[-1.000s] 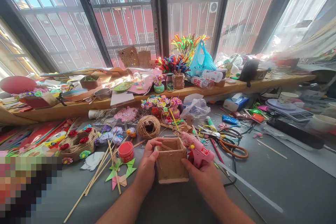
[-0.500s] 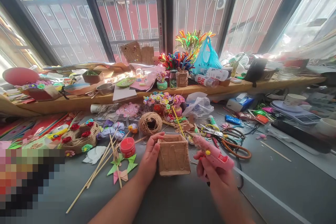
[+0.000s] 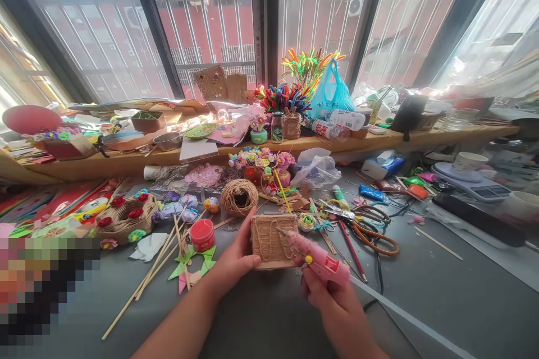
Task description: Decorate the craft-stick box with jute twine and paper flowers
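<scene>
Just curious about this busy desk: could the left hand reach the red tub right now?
Probably not straight away: the left hand is holding the box, though the red tub stands close by, seemingly unblocked.

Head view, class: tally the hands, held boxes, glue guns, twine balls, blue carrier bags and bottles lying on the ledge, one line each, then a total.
Hands: 2 (left hand, right hand)
Held box: 1
Glue gun: 1
Twine ball: 1
Blue carrier bag: 1
Bottles lying on the ledge: 2
Total: 8
</scene>
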